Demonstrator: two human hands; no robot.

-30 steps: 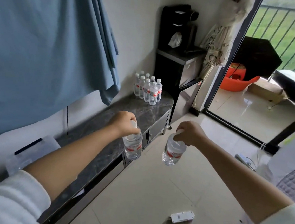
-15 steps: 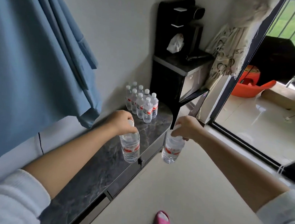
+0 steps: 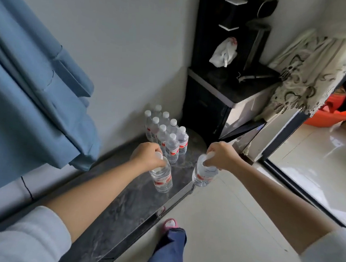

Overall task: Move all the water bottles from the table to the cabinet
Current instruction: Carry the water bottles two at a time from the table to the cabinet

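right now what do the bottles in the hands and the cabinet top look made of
Bottle in the left hand and bottle in the right hand: clear thin plastic, see-through ribbed walls, white caps. Cabinet top: dark glossy marble or a marble-look slab, with pale veining and reflections.

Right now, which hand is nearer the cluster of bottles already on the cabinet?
Left. The left hand is just in front of the cluster of bottles; the right hand is farther right.

Single head cam, looking fwd and down over cabinet (image 3: 118, 216).
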